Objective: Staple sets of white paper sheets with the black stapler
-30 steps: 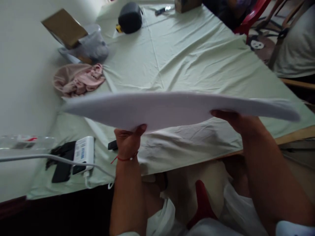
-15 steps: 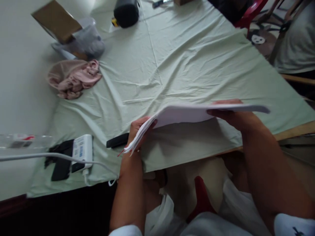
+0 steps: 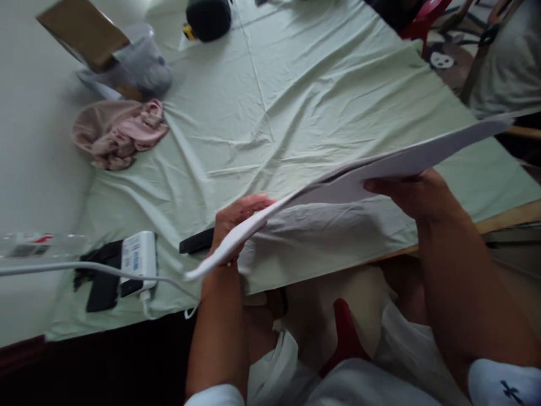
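A stack of white paper sheets is held up above the near edge of the cloth-covered table, seen nearly edge-on. My left hand grips its left part, fingers behind and partly hidden by the sheets. On the right, my right hand is closed on the lower edge, its thumb on the near face and the other fingers hidden behind. The right end of the sheets sticks out past that hand, tilted upward. Next to my left wrist a black oblong object lies on the tablecloth.
At left lie a white power adapter with a cable, a dark flat object and a clear bottle. Farther back are a pink cloth, a bag, cardboard and a black case. A person sits at right.
The sheets have swung from roughly level to slanting, their right end now higher and farther right, their left end lower. Both hands still hold them; the view has shifted slightly.
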A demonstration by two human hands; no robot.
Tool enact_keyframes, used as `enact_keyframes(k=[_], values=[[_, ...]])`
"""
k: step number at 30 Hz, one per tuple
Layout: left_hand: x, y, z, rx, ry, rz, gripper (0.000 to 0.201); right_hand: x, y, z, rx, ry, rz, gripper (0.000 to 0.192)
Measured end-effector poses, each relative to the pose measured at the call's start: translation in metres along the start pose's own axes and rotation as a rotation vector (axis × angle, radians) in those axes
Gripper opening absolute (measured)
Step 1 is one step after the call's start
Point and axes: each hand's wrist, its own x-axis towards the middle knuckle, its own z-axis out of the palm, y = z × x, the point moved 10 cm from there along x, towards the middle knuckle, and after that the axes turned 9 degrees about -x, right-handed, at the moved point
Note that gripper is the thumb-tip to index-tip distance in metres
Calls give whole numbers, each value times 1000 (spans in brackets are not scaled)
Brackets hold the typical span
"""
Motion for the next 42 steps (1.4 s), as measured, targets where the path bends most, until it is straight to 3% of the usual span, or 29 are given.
enact_keyframes(k=[2, 4, 10, 13, 16, 22, 26, 31, 34, 37, 40, 42], values=[[1, -2, 9, 88, -124, 6, 26, 0, 0, 4, -7, -31, 4, 41], [2, -7, 8, 192, -158, 26, 26, 0, 2, 3, -30, -24, 4, 44], [6, -15, -11, 354, 48, 158, 37, 6, 11, 5, -50, -56, 22, 45], [6, -19, -9, 234, 96, 130, 44, 9, 12, 6, -51, -53, 21, 33], [4, -30, -2, 0, 117, -6, 61, 10, 17, 10, -47, -90, 90, 20], [-1, -35, 6, -252, 173, -133, 74, 10, 22, 11, 73, -70, 131, 24], [0, -33, 11, -250, 147, -140, 76, 11, 27, 7, 71, -46, 121, 28], [0, -25, -4, -201, 177, -25, 54, 8, 16, 2, -27, -37, 83, 27], [-4, -15, -14, -99, 158, 56, 53, 5, -7, 5, -24, -70, -54, 23], [-5, -18, -14, 11, 113, -7, 58, 0, -26, 18, 42, -203, -195, 22], [-4, -21, -12, 14, 114, -35, 59, -2, -18, 25, 35, -280, -129, 22], [-3, -18, -11, 12, 148, 0, 57, -1, -9, 20, 10, -230, -61, 25]])
